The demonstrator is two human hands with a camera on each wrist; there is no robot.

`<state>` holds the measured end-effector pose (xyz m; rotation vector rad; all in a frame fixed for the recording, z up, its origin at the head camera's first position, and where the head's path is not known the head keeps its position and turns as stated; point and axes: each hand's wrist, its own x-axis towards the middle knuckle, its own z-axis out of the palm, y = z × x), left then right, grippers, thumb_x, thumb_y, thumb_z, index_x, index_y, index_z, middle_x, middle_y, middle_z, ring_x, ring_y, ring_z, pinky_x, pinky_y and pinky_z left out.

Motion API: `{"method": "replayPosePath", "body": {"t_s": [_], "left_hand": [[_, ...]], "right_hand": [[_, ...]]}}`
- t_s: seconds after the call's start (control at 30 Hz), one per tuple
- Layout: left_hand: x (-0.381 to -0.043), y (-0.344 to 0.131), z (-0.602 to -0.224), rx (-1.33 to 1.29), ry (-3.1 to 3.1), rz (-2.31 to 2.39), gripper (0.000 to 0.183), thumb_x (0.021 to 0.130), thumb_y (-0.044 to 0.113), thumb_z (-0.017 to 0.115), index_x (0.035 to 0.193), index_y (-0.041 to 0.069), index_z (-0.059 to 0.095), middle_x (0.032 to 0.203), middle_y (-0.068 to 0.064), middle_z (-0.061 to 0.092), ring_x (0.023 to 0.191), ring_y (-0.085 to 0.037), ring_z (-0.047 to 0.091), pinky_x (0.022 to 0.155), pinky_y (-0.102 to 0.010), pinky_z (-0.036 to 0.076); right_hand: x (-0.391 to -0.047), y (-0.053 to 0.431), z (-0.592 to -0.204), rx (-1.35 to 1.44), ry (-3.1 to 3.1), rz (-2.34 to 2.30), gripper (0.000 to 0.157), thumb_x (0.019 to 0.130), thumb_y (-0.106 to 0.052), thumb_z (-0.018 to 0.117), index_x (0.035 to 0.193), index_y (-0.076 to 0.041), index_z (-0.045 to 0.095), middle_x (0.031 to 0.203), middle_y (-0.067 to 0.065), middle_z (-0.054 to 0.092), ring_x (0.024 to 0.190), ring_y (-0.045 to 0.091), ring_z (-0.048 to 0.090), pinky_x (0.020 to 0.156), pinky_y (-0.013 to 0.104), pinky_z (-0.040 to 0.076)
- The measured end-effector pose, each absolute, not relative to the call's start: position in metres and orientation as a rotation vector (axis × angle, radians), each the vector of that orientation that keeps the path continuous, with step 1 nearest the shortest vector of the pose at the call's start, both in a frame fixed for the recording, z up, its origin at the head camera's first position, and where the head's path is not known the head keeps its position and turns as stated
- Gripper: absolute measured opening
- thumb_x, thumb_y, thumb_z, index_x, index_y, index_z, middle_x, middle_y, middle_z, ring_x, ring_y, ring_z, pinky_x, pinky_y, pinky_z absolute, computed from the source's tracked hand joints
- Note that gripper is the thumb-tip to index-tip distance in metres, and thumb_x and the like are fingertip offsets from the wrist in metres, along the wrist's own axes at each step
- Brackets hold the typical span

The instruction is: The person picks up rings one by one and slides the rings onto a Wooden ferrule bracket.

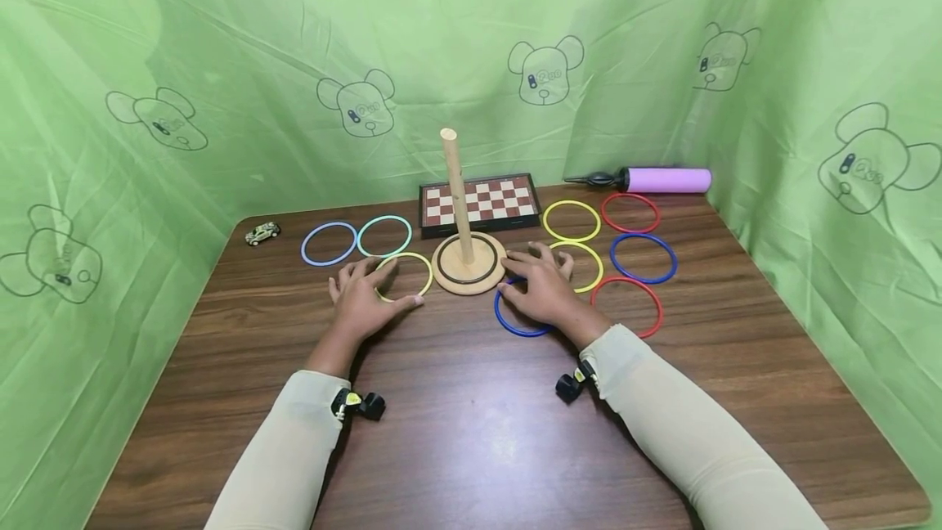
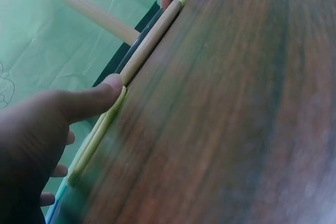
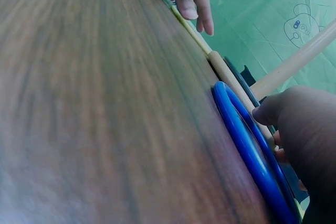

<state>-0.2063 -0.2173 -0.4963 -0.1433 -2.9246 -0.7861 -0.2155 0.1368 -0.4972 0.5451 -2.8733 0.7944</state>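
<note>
A round wooden base with an upright peg [image 1: 458, 195] stands in the middle of the table. My left hand [image 1: 365, 298] is spread over a pale yellow ring [image 1: 430, 276] just left of the base, thumb extended; the left wrist view shows the thumb close above that ring. My right hand [image 1: 543, 289] reaches over a blue ring [image 1: 503, 319] on the other side, its fingertips at the base's right edge; whether they touch it I cannot tell. In the right wrist view the blue ring [image 3: 244, 142] lies flat beneath the thumb. Neither hand grips anything.
Left lie a light blue ring [image 1: 303, 247], a turquoise ring [image 1: 385, 217] and a toy car [image 1: 262, 233]. Right are two yellow rings [image 1: 545, 222], two red rings [image 1: 661, 311] and another blue ring [image 1: 675, 262]. Behind sit a checkered board [image 1: 504, 200] and a purple hand pump [image 1: 668, 180].
</note>
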Motion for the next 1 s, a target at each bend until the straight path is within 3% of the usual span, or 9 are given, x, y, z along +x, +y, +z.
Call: {"method": "replayPosePath", "body": {"t_s": [0.6,1.0], "left_hand": [[-0.2065,-0.2176,-0.4958,-0.131,-2.944,-0.758,0.097,0.078,0.072,0.087,0.160,0.027,0.059,0.163,-0.019,0.049,0.152,-0.046,0.031,0.127,-0.079,0.007],[-0.2056,-0.2172,-0.4956,-0.165,-2.853,-0.791,0.086,0.081,0.060,0.090,0.154,0.023,0.065,0.162,-0.023,0.051,0.145,-0.048,0.039,0.130,-0.075,0.011]], "right_hand": [[-0.2164,0.1367,-0.4983,0.542,-2.867,0.797,0.053,0.103,-0.042,0.073,0.150,-0.017,0.069,0.162,0.005,0.061,0.161,0.042,0.035,0.120,0.079,0.009],[-0.2156,0.1359,-0.4965,0.535,-2.886,0.788,0.053,0.103,-0.042,0.074,0.150,-0.018,0.069,0.163,0.005,0.061,0.161,0.041,0.034,0.119,0.077,0.009]]}}
